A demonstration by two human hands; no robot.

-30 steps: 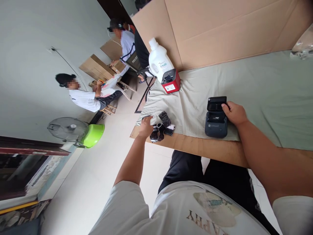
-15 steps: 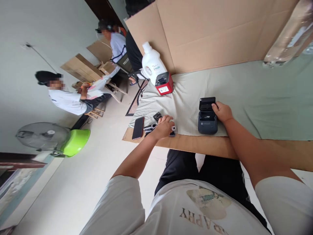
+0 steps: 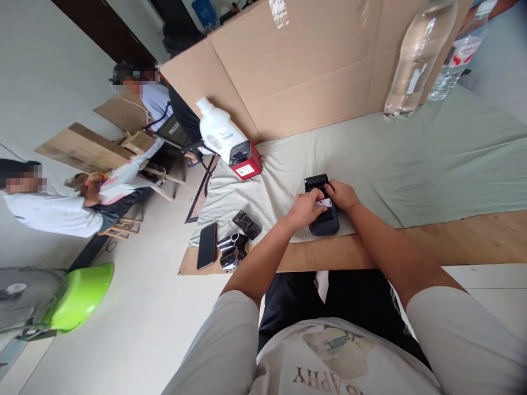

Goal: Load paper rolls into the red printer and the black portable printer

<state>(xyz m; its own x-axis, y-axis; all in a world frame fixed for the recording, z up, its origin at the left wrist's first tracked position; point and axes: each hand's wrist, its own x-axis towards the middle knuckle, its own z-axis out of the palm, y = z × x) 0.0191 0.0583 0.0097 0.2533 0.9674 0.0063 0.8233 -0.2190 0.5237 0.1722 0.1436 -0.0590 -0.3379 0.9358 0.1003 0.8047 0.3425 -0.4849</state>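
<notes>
So my left hand (image 3: 303,208) just came over from the pile of black wrappers (image 3: 234,249) on the left, bringing the little white paper roll (image 3: 323,203) with it. It's pinched in those fingers, right over the open bay of the dark label printer (image 3: 323,211) at the near edge of the cloth. My right hand (image 3: 342,195) hasn't budged, fingers curled against the printer's far side by its flipped-up lid. The phone (image 3: 206,245) lies left of the wrappers. Looks like the roll is about ready to load.
</notes>
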